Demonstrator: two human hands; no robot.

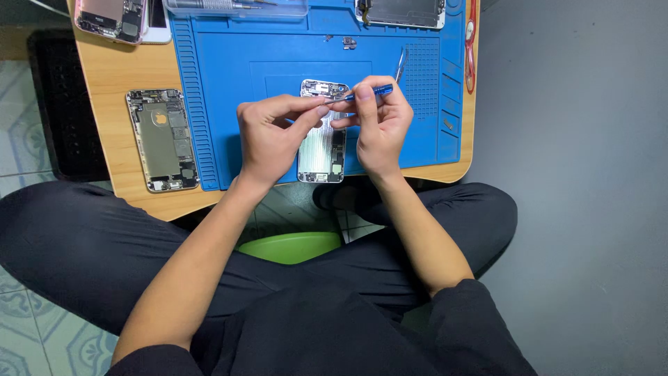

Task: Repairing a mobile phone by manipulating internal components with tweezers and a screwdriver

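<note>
1. Presently, at the left of the frame, I note an opened phone (162, 139) lying on the wooden table (111, 69).
2. At centre, my left hand (268, 139) has its fingertips pressed together at the screwdriver tip, above the phone chassis (322, 150) on the blue mat (278, 56).
3. Right of centre, my right hand (379, 129) pinches the blue screwdriver (369, 91).

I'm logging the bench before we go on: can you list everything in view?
Opened phone shell: 1, silver, middle of mat, under the hands.
Screwdriver: 1, blue handle, held in right hand, tip at left fingertips.
Work mat: 1, blue, on the table.
Table: 1, light wood.
Opened phone: 1, silver-grey, on table left of mat.
Other phone parts: several, along the top edge.
Tweezers: 1, metal, on mat.
Stool: 1, green, below table.
Left hand: 1.
Right hand: 1.
</note>
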